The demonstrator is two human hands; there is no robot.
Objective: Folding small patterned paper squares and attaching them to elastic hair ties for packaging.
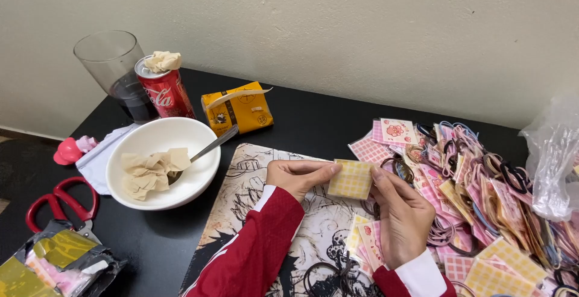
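A small yellow checked card (351, 179) is pinched between both hands above a black-and-white illustrated mat (259, 182). My left hand (297, 176) grips its left edge and my right hand (401, 215) grips its right edge. Both arms wear red sleeves. Just right of the hands lies a big heap of pink and yellow checked cards with coloured hair ties (482, 194) looped on them. A few more cards (365, 240) lie under my right wrist.
A white bowl (163, 137) with crumpled tissue and a spoon sits at left, behind it a glass (114, 68), a red can (166, 92) and a yellow packet (238, 110). Red scissors (60, 203), a foil pouch (54, 267) and a clear plastic bag (552, 158) lie at the edges.
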